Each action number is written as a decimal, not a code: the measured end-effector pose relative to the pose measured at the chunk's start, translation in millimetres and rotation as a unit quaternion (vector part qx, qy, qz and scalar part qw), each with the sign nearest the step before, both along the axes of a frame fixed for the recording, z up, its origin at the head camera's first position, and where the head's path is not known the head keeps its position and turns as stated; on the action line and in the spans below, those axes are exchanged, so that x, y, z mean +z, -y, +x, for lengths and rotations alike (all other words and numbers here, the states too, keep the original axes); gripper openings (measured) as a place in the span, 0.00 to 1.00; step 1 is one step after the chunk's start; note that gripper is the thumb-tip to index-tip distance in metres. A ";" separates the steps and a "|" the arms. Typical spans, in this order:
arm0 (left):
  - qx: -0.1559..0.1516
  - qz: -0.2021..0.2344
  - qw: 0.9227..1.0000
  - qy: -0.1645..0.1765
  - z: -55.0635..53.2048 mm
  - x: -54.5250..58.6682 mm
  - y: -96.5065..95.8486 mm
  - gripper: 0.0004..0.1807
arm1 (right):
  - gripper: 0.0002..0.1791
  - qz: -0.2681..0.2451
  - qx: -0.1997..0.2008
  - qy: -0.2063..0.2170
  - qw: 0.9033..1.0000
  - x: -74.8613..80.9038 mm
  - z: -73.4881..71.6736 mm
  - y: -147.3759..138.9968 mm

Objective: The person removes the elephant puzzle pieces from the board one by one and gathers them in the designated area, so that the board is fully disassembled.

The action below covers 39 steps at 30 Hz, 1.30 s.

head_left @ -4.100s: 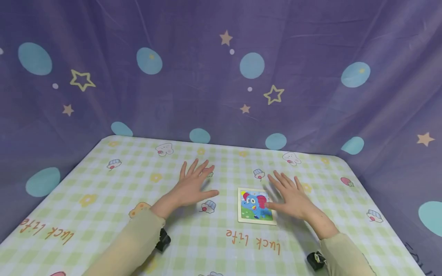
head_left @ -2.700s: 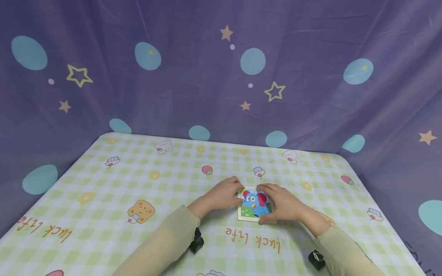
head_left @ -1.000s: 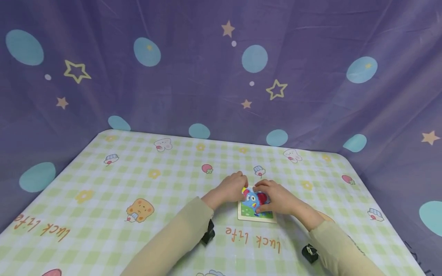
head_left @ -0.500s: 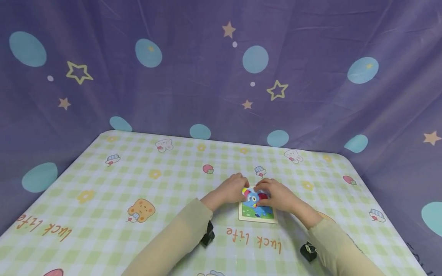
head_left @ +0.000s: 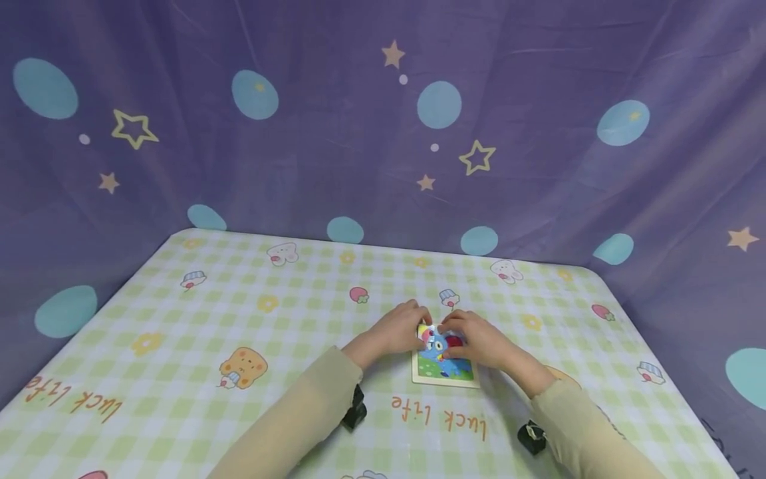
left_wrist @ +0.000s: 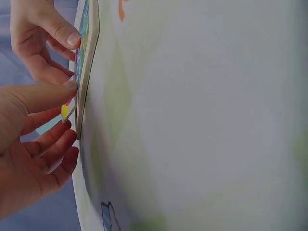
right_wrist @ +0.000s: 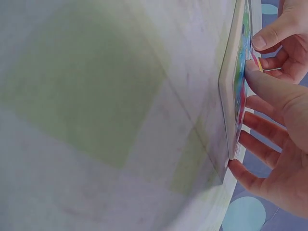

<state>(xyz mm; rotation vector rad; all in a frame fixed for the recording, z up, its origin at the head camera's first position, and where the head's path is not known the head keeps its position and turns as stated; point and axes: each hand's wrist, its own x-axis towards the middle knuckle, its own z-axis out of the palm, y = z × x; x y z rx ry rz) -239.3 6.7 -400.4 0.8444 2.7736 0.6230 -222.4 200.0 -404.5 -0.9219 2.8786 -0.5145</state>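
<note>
A square wooden jigsaw puzzle [head_left: 443, 374] with a blue elephant picture lies flat right of the table's middle. At its far left corner my left hand [head_left: 396, 330] pinches a corner piece [left_wrist: 67, 111] with yellow and pink on it, between thumb and fingers. That piece stands tilted up from the board in the left wrist view. My right hand [head_left: 483, 342] holds the puzzle from the right. Its thumb [right_wrist: 262, 79] presses on the picture, and its fingers lie along the far edge. The two hands nearly meet and cover the puzzle's upper part.
A green and white checked cloth [head_left: 323, 412] printed with cartoon figures covers the table. Behind it hangs a purple curtain [head_left: 335, 153] with stars and blue dots. A black wrist device [head_left: 354, 409] sits under the left sleeve, another black device [head_left: 531, 437] under the right.
Both hands, first spread and apart over the table, have closed in on the puzzle. My left hand has taken hold of the corner piece, which is now tipped up.
</note>
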 end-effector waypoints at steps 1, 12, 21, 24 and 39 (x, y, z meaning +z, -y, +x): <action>0.001 0.005 1.000 0.002 -0.4 -0.1 0.5 0.18 | 0.23 0.000 -0.002 0.003 1.000 0.4 0.1 0.0; 0.009 0.048 0.999 -0.013 -3.5 4.0 6.2 0.09 | 0.24 0.004 -0.011 0.007 1.000 2.6 -1.8 -1.4; 0.014 0.080 0.997 -0.002 -3.6 3.3 13.0 0.07 | 0.27 0.007 -0.018 0.016 1.000 2.3 -1.4 -0.1; 0.009 0.083 0.997 0.003 -4.1 2.8 15.1 0.07 | 0.26 0.009 -0.015 0.015 1.000 2.7 -0.1 -0.3; 0.014 0.126 0.992 0.002 -4.1 3.8 31.7 0.06 | 0.26 0.007 -0.006 0.004 1.000 -2.6 0.5 -0.9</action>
